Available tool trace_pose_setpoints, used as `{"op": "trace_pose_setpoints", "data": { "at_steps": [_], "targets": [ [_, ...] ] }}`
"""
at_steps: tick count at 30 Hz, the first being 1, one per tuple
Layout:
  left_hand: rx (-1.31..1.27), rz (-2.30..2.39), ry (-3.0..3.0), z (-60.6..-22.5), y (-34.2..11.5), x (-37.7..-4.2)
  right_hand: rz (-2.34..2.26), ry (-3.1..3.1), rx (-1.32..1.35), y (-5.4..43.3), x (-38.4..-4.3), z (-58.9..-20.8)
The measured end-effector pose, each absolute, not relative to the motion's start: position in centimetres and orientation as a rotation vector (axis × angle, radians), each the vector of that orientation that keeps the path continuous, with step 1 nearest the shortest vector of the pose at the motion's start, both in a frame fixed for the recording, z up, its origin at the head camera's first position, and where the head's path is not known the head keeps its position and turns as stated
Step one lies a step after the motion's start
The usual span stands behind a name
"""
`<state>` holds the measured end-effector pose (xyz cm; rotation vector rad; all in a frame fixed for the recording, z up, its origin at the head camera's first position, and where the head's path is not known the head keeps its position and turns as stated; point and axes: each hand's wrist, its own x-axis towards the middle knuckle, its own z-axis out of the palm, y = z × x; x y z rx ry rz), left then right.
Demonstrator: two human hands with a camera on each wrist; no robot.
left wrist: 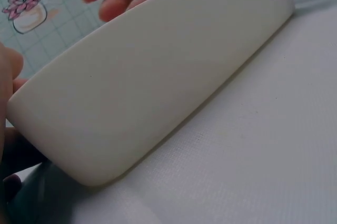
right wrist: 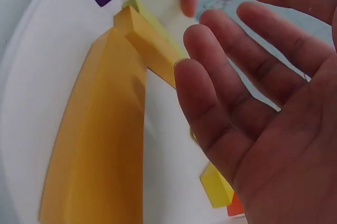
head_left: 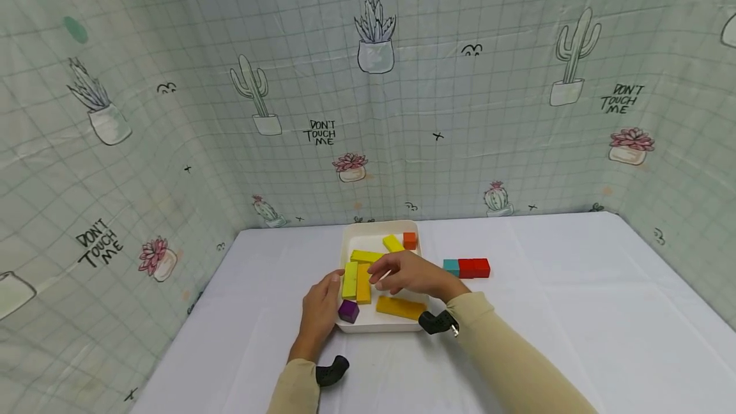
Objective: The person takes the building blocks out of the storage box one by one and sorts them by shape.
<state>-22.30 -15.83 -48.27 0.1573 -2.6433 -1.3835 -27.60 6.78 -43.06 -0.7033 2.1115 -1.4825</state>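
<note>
A white tray holds several coloured blocks. At its left wall, my left hand grips the rim; the left wrist view shows mostly the tray's outer wall. My right hand hovers over the tray with fingers spread and nothing held, its palm visible in the right wrist view. Beneath it lies a long orange-yellow block. Another orange-yellow block stands beside a bright yellow block, near my left fingers. A purple cube sits in the tray's near left corner.
Toward the tray's far end are two more yellow blocks, one lying crosswise and one slanted, plus an orange cube. Right of the tray, a teal cube and red cubes form a row on the white table.
</note>
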Motion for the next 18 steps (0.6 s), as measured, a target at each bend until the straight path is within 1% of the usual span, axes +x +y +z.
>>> {"op": "trace_pose_setpoints", "data": {
  "at_steps": [10, 18],
  "targets": [
    [0.118, -1.366, -2.655, -48.4, -15.7, -22.5, -1.355, 2.137, -0.773, 5.0, -28.1, -43.4],
    [0.148, -1.355, -2.672, -48.2, -16.2, -22.6, -1.252, 2.132, -0.841, 3.6, -27.9, -43.3]
  ]
}}
